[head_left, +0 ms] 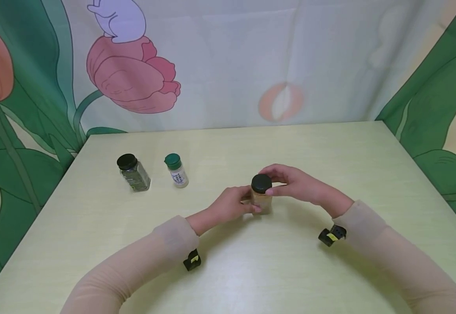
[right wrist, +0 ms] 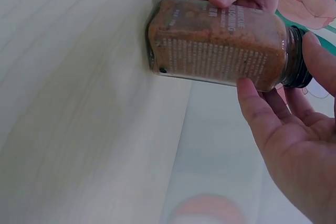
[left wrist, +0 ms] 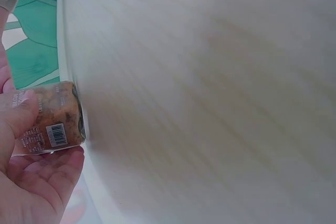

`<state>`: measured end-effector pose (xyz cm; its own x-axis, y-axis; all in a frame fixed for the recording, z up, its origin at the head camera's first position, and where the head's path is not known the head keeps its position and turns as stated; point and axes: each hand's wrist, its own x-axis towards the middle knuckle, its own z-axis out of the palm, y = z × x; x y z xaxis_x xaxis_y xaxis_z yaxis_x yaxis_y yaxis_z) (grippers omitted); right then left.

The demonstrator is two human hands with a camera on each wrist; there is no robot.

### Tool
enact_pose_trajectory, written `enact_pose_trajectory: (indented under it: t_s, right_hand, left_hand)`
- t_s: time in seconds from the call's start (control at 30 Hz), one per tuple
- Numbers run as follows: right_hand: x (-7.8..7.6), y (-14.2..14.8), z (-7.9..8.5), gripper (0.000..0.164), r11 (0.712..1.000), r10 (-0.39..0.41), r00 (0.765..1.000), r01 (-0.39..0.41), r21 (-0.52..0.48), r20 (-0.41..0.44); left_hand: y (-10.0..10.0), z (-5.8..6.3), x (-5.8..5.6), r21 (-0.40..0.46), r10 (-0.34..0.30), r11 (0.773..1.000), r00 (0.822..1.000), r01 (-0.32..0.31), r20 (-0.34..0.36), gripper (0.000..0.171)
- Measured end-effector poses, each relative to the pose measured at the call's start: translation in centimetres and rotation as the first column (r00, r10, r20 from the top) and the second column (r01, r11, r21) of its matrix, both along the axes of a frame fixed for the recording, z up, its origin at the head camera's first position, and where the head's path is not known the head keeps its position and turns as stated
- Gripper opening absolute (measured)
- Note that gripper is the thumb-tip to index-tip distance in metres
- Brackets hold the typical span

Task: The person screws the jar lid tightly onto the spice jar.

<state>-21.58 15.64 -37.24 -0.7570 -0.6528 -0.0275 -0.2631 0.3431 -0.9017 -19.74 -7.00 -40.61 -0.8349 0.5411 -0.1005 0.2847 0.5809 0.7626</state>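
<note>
A glass seasoning jar with orange-brown contents, printed text and a black lid stands upright at the middle of the table. Its base appears to touch the tabletop. My left hand grips the lower body, thumb on the near side; a barcode shows beside that thumb in the left wrist view. Up near the lid, my right hand holds the jar from the other side, with the thumb at the lid and a fingertip against the glass shoulder. Part of its fingers is hidden behind the jar.
On the left of the pale table stand a square jar of green herbs with a black lid and a small shaker with a green lid. A printed cloth hangs along the back edge.
</note>
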Motion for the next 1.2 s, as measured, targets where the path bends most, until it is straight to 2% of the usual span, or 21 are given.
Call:
enact_pose_trajectory:
  t_s: [0.1,0.2,0.33,0.47,0.77,0.87,1.1,1.2]
  right_hand:
    - [0.19,-0.19,-0.13,0.043,1.000,-0.026,1.000,0.026,-0.002,-0.012]
    - [0.30,-0.10,0.05,0.047,1.000,-0.024,1.000,0.024,0.010,0.010]
    - [0.20,0.35,0.50,0.057,0.998,0.033,0.998,-0.036,0.048,0.062]
    - [0.11,0.61,0.64,0.056,0.996,0.064,0.996,-0.068,0.064,0.061]
    - [0.12,-0.03,0.08,0.045,1.000,0.008,1.000,-0.008,-0.003,0.014]
    - [0.08,-0.16,-0.01,0.044,1.000,-0.012,1.000,0.011,0.008,0.010]
    - [0.14,0.10,0.34,0.062,0.999,0.016,0.997,-0.019,0.048,0.074]
    - [0.13,0.17,0.35,0.061,0.998,0.036,0.997,-0.039,0.055,0.065]
  left_hand:
    - [0.04,-0.07,-0.02,-0.001,-0.001,1.000,1.000,0.001,-0.002,0.042]
    - [0.11,-0.08,-0.02,0.004,0.001,1.000,1.000,-0.001,-0.003,0.040]
    - [0.10,-0.05,-0.06,0.001,0.003,1.000,1.000,-0.003,-0.007,0.038]
    - [0.12,-0.03,-0.12,-0.012,0.000,1.000,1.000,-0.001,-0.007,0.040]
    - [-0.03,0.20,0.01,-0.009,-0.005,1.000,1.000,0.005,-0.012,0.039]
    - [-0.07,0.20,0.01,-0.009,-0.003,1.000,1.000,0.003,-0.014,0.039]
    - [-0.16,0.21,-0.04,-0.015,-0.001,1.000,1.000,0.001,-0.011,0.040]
    - [-0.20,0.15,-0.08,-0.012,0.009,1.000,1.000,-0.009,-0.003,0.040]
